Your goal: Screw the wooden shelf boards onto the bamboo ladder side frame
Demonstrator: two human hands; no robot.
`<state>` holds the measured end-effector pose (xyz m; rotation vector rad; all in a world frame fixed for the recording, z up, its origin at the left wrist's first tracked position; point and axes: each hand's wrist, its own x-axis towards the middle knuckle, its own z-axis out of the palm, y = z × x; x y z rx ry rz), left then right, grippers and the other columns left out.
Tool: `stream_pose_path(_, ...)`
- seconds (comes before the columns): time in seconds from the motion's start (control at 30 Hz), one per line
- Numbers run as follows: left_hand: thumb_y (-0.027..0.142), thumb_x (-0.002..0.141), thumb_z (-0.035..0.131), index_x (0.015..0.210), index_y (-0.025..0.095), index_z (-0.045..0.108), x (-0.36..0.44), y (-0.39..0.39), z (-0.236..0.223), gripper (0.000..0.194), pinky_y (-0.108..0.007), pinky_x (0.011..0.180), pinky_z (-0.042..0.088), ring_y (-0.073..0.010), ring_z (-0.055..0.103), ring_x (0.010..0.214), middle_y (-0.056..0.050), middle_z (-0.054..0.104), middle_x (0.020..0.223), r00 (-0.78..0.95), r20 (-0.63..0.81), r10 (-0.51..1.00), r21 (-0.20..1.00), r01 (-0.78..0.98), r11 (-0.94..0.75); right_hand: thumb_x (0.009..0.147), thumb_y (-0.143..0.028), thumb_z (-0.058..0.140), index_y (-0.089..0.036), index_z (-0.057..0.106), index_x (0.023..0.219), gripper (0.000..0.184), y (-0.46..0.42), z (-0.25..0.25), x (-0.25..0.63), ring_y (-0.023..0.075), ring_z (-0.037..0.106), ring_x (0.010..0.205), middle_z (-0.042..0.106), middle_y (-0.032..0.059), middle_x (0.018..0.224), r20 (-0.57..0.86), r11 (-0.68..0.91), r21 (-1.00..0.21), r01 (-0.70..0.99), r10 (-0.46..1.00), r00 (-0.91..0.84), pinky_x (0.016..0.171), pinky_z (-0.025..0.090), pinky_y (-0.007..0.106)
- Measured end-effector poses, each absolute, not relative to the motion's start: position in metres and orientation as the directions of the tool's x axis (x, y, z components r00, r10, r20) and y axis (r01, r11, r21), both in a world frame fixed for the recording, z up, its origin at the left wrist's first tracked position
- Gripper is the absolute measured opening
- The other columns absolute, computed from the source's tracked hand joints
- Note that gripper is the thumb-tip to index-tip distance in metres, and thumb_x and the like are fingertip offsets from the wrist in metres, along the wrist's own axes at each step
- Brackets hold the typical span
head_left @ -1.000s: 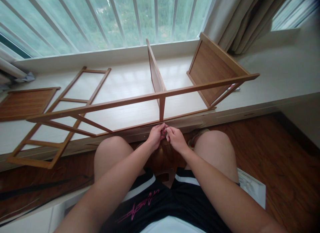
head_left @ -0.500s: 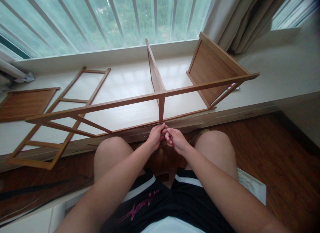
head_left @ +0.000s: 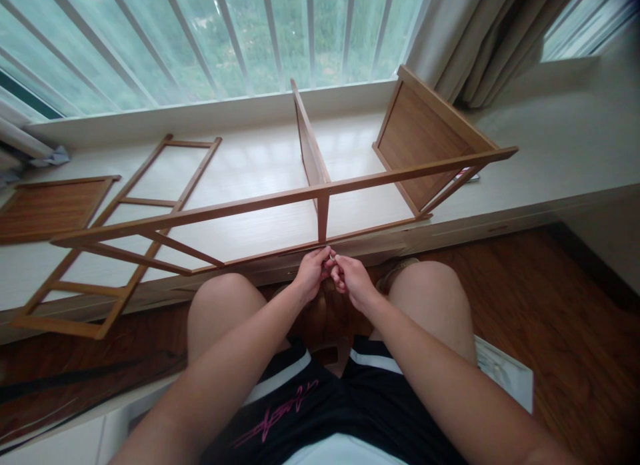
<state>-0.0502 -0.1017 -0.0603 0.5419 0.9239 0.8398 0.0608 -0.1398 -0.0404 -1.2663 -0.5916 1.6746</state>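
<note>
My left hand (head_left: 311, 273) is closed, with thumb and fingertips pinched just below the lower rail of a wooden shelf frame (head_left: 240, 202). Close beside it, my right hand (head_left: 353, 278) is closed too, its fingers curled and thumb pointing toward the left fingertips. Between the two sets of fingertips shows a small silvery metal piece (head_left: 331, 256), too small to name exactly. The hands sit under the foot of a short crossbar (head_left: 324, 215), where an upright wooden panel (head_left: 310, 138) joins the frame. A second panel (head_left: 430, 128) stands at the frame's right end.
A ladder-like wooden frame (head_left: 127, 202) and a flat wooden panel (head_left: 55, 205) lie on the white window ledge (head_left: 250, 165) at left. Behind is a barred window (head_left: 285, 38); a curtain (head_left: 475, 38) hangs right. My knees flank the hands above the wooden floor (head_left: 540, 305).
Almost nothing differs. The fingertips and the small metal piece have shifted very slightly; the wooden frame has stayed in place.
</note>
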Motion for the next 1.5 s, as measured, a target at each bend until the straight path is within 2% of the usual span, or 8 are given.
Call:
stream_pose_path(0.23,0.046,0.072,0.075,0.081,0.014,0.062,-0.049,-0.102,-0.058,0.035,-0.018,0.045,0.041,-0.0065,0.048,0.048,0.004,0.049,0.059,0.306,-0.478,0.823,0.721,-0.398,0.567,0.084,-0.046,0.052,-0.018,0.055,0.076,0.029,-0.139,-0.040,0.058,0.0052,0.029,0.031,0.046,-0.0070,0.043,-0.399,-0.384,-0.902,-0.199,0.916,0.045,0.031,0.020,0.018)
stream_pose_path(0.47,0.046,0.075,0.072,0.082,0.015,0.060,-0.048,-0.104,-0.057,0.034,-0.020,0.042,0.042,-0.0077,0.048,0.044,0.005,0.049,0.058,0.315,-0.464,0.828,0.731,-0.391,0.559,0.087,-0.045,0.051,-0.019,0.055,0.074,0.029,-0.138,-0.048,0.060,0.0060,0.033,0.033,0.047,-0.0066,0.043,-0.319,-0.316,-0.947,-0.058,0.945,0.068,0.037,0.025,0.020)
stream_pose_path(0.9,0.045,0.077,0.069,0.082,0.015,0.058,-0.047,-0.107,-0.055,0.032,-0.022,0.038,0.042,-0.0091,0.049,0.039,0.005,0.050,0.057,0.339,-0.459,0.822,0.735,-0.376,0.565,0.087,-0.042,0.052,-0.020,0.050,0.069,0.028,-0.137,-0.052,0.059,0.0065,0.033,0.034,0.047,-0.0071,0.042,-0.333,-0.327,-0.941,-0.090,0.941,0.057,0.039,0.026,0.021)
stream_pose_path(1.33,0.043,0.076,0.070,0.082,0.015,0.062,-0.049,-0.104,-0.063,0.030,-0.019,0.044,0.040,-0.0082,0.049,0.049,0.003,0.051,0.061,0.305,-0.472,0.827,0.725,-0.399,0.561,0.088,-0.049,0.052,-0.020,0.053,0.071,0.034,-0.139,-0.048,0.059,0.0100,0.041,0.042,0.048,-0.0056,0.046,-0.226,-0.234,-0.970,0.071,0.969,0.103,0.046,0.032,0.023)
stream_pose_path(1.5,0.043,0.075,0.071,0.083,0.015,0.062,-0.049,-0.104,-0.064,0.030,-0.021,0.045,0.042,-0.0090,0.048,0.050,0.004,0.048,0.059,0.333,-0.449,0.829,0.717,-0.418,0.557,0.090,-0.056,0.047,-0.019,0.057,0.072,0.042,-0.140,-0.049,0.060,0.0109,0.042,0.042,0.047,-0.0047,0.045,-0.223,-0.234,-0.967,0.102,0.968,0.113,0.047,0.034,0.023)
